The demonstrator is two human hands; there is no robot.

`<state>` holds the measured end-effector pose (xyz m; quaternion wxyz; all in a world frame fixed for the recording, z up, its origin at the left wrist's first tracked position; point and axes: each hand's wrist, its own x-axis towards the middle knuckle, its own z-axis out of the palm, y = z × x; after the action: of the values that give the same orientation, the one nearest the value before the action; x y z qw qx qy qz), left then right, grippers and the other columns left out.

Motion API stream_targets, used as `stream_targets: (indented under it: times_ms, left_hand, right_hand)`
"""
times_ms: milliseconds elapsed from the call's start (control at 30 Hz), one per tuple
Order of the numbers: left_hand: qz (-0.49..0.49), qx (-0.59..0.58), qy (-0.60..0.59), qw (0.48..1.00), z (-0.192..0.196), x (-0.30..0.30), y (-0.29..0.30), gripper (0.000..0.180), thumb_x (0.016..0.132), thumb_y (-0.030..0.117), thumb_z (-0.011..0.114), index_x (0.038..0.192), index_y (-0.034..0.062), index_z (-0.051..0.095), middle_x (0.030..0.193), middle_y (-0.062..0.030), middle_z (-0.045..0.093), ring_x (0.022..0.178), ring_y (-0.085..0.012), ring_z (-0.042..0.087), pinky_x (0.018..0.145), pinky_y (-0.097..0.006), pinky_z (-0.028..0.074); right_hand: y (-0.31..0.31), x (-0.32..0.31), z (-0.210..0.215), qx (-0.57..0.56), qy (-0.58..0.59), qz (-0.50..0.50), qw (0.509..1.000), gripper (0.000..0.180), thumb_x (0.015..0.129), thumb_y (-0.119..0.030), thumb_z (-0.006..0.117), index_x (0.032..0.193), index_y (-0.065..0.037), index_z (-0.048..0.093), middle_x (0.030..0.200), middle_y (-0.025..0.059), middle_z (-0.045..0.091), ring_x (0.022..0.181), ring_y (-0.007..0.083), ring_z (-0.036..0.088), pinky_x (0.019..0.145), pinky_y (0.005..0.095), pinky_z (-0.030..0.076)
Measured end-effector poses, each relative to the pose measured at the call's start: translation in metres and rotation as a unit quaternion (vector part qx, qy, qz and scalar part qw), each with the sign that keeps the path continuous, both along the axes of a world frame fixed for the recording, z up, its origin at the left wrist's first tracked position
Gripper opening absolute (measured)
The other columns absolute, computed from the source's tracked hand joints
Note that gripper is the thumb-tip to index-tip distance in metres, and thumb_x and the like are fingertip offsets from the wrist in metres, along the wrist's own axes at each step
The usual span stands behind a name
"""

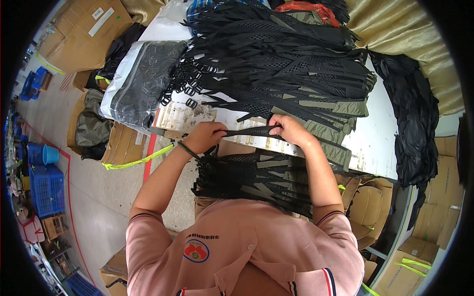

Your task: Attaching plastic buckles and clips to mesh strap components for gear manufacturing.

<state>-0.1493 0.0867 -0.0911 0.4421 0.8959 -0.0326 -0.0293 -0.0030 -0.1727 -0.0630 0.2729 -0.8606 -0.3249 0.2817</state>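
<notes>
A black mesh webbing strap (pixel 252 131) is stretched level between my hands, just over the table's near edge. My left hand (pixel 205 137) pinches its left end, fingers closed. The right end is gripped by the fingers of my right hand (pixel 290 131). Below, across my lap, lies a bundle of black mesh straps (pixel 237 172) with olive fabric parts. Beyond my hands a large heap of similar straps (pixel 306 64) covers much of the white table (pixel 377 153). Loose black plastic buckles (pixel 191 81) are scattered at the heap's left side.
A clear plastic bag (pixel 148 81) of black buckles rests at the table's left. Cardboard boxes (pixel 81 34) stand on the left floor, one holding dark fabric. Black fabric (pixel 412 113) hangs over the right edge. Blue crates (pixel 47 190) stand far left.
</notes>
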Motion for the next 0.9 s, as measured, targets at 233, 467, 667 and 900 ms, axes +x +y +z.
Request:
stream_targets:
  times_ms: [233, 467, 667, 900]
  left_hand:
    - [0.096, -0.247, 0.116, 0.957, 0.008, -0.007, -0.016, 0.006, 0.088, 0.006, 0.058, 0.091, 0.0016, 0.054, 0.068, -0.0037, 0.058, 0.059, -0.0099, 0.056, 0.052, -0.025, 0.046]
    - [0.26, 0.012, -0.004, 0.965, -0.002, 0.014, 0.056, 0.025, 0.08, 0.015, 0.07, 0.097, 0.0037, 0.057, 0.084, -0.0102, 0.057, 0.072, -0.0224, 0.057, 0.067, -0.033, 0.048]
    - [0.182, 0.244, -0.099, 0.947, -0.024, 0.022, 0.084, 0.032, 0.076, 0.02, 0.072, 0.102, 0.0037, 0.063, 0.091, -0.0181, 0.059, 0.086, -0.0384, 0.058, 0.076, -0.043, 0.048]
    - [0.185, -0.39, 0.039, 0.901, 0.001, 0.012, 0.023, 0.012, 0.09, 0.01, 0.06, 0.098, 0.0027, 0.063, 0.082, -0.0048, 0.066, 0.069, -0.0118, 0.062, 0.064, -0.025, 0.05]
  right_hand:
    - [0.065, -0.064, -0.004, 0.277, -0.259, 0.077, 0.922, 0.026, 0.079, -0.014, 0.065, 0.104, -0.006, 0.062, 0.088, 0.0173, 0.065, 0.086, 0.0325, 0.062, 0.081, 0.039, 0.046]
    - [0.067, -0.057, -0.031, 0.204, 0.008, 0.031, 0.978, 0.016, 0.084, -0.013, 0.06, 0.096, -0.002, 0.063, 0.087, 0.0163, 0.064, 0.079, 0.0349, 0.061, 0.072, 0.0371, 0.049]
    - [0.071, -0.055, -0.035, 0.232, -0.024, 0.068, 0.97, 0.015, 0.084, -0.013, 0.058, 0.092, -0.002, 0.064, 0.085, 0.0158, 0.064, 0.079, 0.0333, 0.061, 0.073, 0.0367, 0.048]
    - [0.057, -0.048, -0.023, 0.242, 0.193, -0.055, 0.949, 0.014, 0.086, -0.012, 0.06, 0.091, 0.001, 0.064, 0.073, 0.0033, 0.062, 0.066, 0.0093, 0.056, 0.062, 0.0239, 0.044]
